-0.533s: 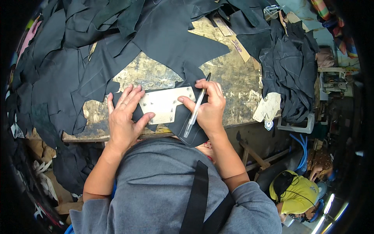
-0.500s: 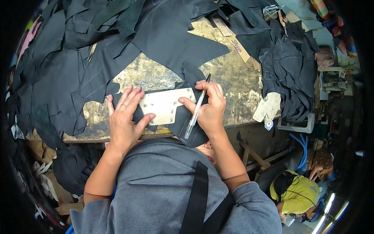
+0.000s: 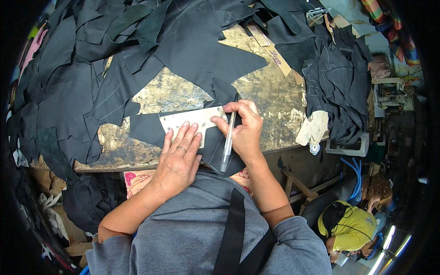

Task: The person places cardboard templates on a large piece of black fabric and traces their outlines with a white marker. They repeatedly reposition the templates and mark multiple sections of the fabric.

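Note:
A pale, stiff template (image 3: 204,114) with dark spots lies on a piece of black leather (image 3: 145,129) near the table's front edge. My left hand (image 3: 178,160) rests flat on the template with its fingers stretched out, covering part of its lower side. In my right hand (image 3: 247,130) is a clear pen (image 3: 227,149), its dark end up at the far side and its other end toward me. The right thumb touches the template's right end. A thin pale line shows on the leather below the pen.
Black leather pieces (image 3: 68,82) cover the left and far side of the worn wooden table (image 3: 172,89). More marked pieces (image 3: 337,87) are heaped at the right, beside another pale template (image 3: 314,127). A person in a yellow shirt (image 3: 355,229) sits at lower right.
My left hand has moved right, from the template's left edge onto its middle. The template has shifted slightly, and more leather shows at its left. My right hand still holds the pen.

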Tool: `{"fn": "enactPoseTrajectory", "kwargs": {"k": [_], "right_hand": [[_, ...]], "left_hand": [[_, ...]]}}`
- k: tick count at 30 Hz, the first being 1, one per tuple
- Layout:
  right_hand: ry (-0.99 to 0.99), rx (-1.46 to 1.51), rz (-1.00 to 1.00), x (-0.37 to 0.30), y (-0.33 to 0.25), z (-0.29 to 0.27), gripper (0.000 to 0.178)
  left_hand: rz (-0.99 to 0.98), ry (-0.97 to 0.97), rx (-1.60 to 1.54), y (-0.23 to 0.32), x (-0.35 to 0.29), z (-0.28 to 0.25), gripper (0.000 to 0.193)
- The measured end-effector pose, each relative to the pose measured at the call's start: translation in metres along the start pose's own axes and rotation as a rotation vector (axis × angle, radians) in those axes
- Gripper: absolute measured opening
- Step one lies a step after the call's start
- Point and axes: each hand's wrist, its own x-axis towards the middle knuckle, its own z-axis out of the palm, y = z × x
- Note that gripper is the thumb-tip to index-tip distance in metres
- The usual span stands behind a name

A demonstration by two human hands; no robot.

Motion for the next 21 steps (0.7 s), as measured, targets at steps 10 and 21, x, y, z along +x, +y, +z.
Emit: {"fn": "enactPoseTrajectory", "kwargs": {"k": [10,21], "right_hand": [[-0.068,0.035,-0.035,0.001,0.006,-0.004,0.026],[-0.074,0.081,-0.034,0.002,0.006,-0.004,0.022]], "left_hand": [[-0.041,0.102,-0.211,-0.008,0.004,-0.009,0.048],[-0.066,0.162,-0.231,-0.013,0.003,-0.006,0.030]]}}
